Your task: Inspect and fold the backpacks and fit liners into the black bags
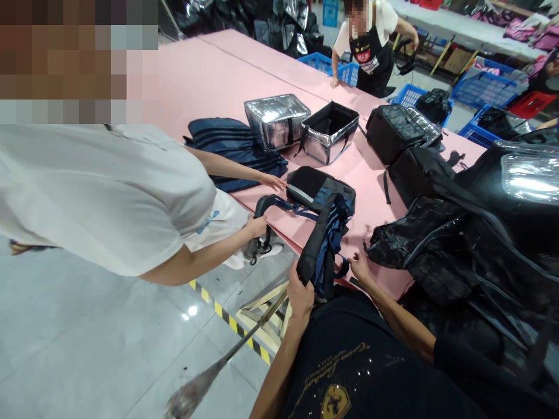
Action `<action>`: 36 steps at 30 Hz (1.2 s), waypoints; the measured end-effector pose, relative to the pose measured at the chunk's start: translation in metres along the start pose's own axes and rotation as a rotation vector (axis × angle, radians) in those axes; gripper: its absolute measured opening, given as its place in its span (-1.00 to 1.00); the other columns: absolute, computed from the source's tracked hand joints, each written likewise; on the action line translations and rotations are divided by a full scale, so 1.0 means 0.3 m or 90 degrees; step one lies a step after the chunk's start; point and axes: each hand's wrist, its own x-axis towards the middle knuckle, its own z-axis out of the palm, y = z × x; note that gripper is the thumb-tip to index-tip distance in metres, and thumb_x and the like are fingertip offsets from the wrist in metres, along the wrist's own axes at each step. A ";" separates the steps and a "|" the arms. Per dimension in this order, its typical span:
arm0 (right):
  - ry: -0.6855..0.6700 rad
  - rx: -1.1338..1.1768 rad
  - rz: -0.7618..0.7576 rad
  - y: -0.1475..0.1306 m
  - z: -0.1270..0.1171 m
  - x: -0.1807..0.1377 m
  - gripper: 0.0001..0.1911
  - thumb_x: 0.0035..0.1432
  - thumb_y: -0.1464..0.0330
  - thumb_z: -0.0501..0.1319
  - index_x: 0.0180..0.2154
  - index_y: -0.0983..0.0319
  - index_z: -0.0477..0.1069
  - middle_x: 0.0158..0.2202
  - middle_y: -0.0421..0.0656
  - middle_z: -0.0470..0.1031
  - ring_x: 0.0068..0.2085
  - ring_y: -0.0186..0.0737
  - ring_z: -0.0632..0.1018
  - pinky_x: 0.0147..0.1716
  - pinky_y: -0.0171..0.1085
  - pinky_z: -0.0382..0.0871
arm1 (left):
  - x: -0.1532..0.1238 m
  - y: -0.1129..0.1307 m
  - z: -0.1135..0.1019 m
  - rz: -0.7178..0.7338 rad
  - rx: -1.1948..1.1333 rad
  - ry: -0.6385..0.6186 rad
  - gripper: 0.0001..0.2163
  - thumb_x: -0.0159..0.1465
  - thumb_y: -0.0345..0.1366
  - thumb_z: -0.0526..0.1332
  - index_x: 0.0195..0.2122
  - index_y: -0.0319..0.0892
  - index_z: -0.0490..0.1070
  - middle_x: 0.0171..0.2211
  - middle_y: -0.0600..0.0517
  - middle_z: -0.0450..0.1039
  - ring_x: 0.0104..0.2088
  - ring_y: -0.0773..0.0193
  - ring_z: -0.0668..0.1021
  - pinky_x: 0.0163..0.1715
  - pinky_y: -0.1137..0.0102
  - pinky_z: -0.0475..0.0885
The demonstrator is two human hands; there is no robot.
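My left hand (300,293) is closed round the lower edge of a black-and-navy padded bag (322,250), which stands tilted at the near table edge with bunched navy fabric on its right side. From that side a navy strap (342,268) loops out, and my right hand (360,269) pinches its end. Just beyond lies a flat black-and-grey bag (308,185) with a pale stripe. A co-worker in a white shirt stands on the left, one hand (274,181) reaching to that bag, the other (257,227) holding a dark padded strap (263,205).
The pink table (196,70) carries a stack of navy pieces (231,142), two silver-lined boxes (276,119) (331,135), and black bags (393,132) heaped at right. Another person in an apron (371,61) stands behind, near blue crates (321,61). Yellow-black tape (225,314) marks the floor.
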 end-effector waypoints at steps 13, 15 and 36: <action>-0.200 0.211 -0.153 -0.402 0.114 -0.140 -0.63 0.09 0.03 0.54 -0.24 0.14 0.60 -0.28 -0.20 0.65 -0.32 -0.26 0.54 -0.27 -0.28 0.51 | -0.038 -0.019 0.035 0.154 0.064 -0.010 -0.30 0.19 -0.49 0.21 0.42 -0.14 0.41 0.34 -0.20 0.60 0.32 -0.08 0.64 0.36 0.05 0.55; -0.204 0.211 -0.154 -0.418 0.112 -0.147 -0.63 0.07 0.04 0.54 -0.25 0.15 0.60 -0.30 -0.21 0.64 -0.32 -0.27 0.53 -0.27 -0.28 0.51 | -0.039 -0.019 0.032 0.168 0.062 0.002 -0.29 0.19 -0.48 0.22 0.42 -0.14 0.41 0.33 -0.20 0.61 0.33 -0.07 0.64 0.37 0.07 0.54; -0.328 0.448 0.054 -0.407 0.129 -0.140 -0.81 0.28 0.23 0.57 -0.22 0.13 0.64 -0.26 -0.29 0.76 -0.26 -0.33 0.68 -0.18 -0.37 0.61 | -0.053 0.019 0.013 0.225 0.150 0.022 -0.38 0.33 -0.31 0.39 0.43 -0.13 0.39 0.22 -0.25 0.68 0.16 -0.19 0.73 0.20 -0.02 0.65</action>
